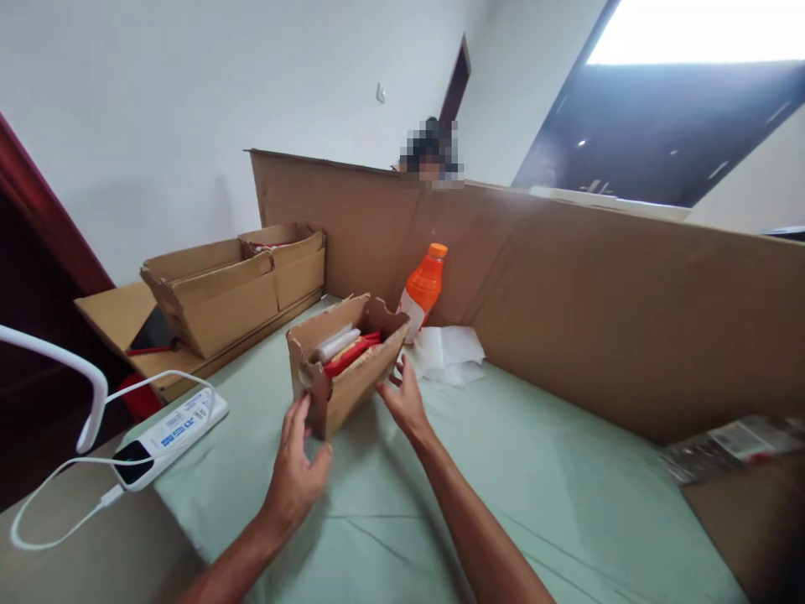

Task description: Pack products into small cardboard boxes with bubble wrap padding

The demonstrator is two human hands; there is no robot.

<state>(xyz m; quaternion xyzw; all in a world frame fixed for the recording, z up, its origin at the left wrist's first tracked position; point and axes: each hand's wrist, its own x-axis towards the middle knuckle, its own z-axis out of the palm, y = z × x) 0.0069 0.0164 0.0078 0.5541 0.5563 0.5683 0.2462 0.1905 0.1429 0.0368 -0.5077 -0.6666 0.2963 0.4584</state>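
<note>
Both hands sit near the middle of the frame, one on each side of a small open cardboard box [347,361]; the left hand [295,470] has a loose, half-open grip, with its fingers up against the near corner flap of the box, and it looks like it touches the flap but does not squeeze it; the right hand [406,398] is open too, fingers spread, just beside the right side of the box, and I cannot tell if it really touches; neither hand has anything closed inside it.

That small box stands on the green desk [503,486], just above the hands in the picture; its long side runs from lower left to upper right, so the left hand is at its near end and the right hand is along its long side; both hands are about as near as each other.

Inside the small box are red packets [349,354] and something white [336,342], standing on edge; at the left of the frame, two bigger cardboard boxes [232,281] sit side by side, and the far one has a bit of red in it; an orange bottle [423,289] stands behind the small box, by a tall cardboard wall [597,310]; white paper [449,352] lies beside the bottle; a white power strip [169,436] lies at the lower left.
</note>
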